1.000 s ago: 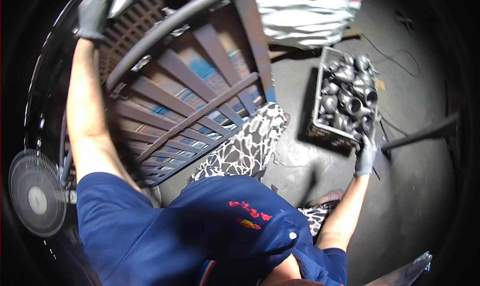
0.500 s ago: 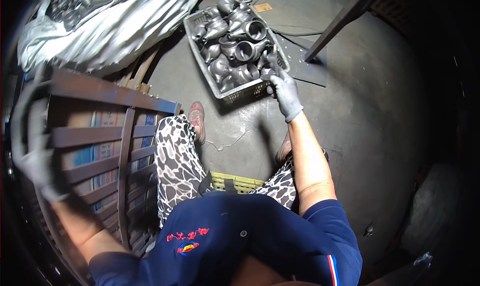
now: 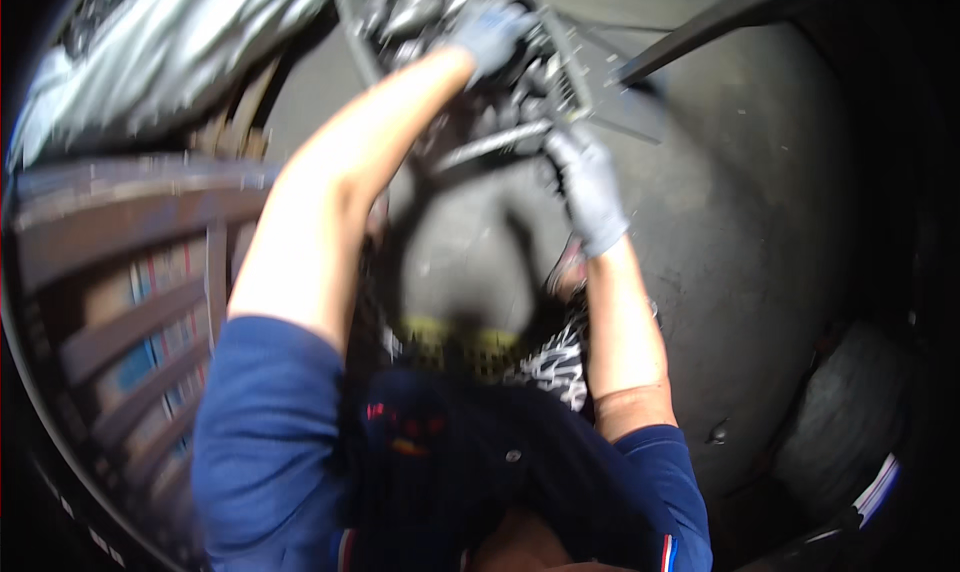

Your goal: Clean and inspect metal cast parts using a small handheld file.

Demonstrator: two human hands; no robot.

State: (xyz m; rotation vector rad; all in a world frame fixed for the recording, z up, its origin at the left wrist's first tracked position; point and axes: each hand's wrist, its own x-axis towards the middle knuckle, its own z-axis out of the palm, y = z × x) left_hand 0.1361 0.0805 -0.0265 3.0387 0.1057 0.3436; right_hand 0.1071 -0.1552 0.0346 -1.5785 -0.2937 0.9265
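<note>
At top centre, dark crate [image 3: 560, 67] of grey metal fittings, left hand [image 3: 490, 32] reaching inside, right hand [image 3: 590, 187] gripping its rim.

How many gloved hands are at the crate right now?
2. The left hand reaches into the crate among the metal fittings; the right hand is at its near edge.

Beneath me lies a grey concrete floor [image 3: 760, 222], stained and evenly lit at centre; at nine o'clock stands a slatted metal cage [image 3: 110, 302] with cartons behind its bars; at eleven o'clock, a crumpled silvery sheet [image 3: 170, 42]; at one o'clock, a dark steel bar [image 3: 740, 12] crosses diagonally; at four o'clock, darkness.
</note>
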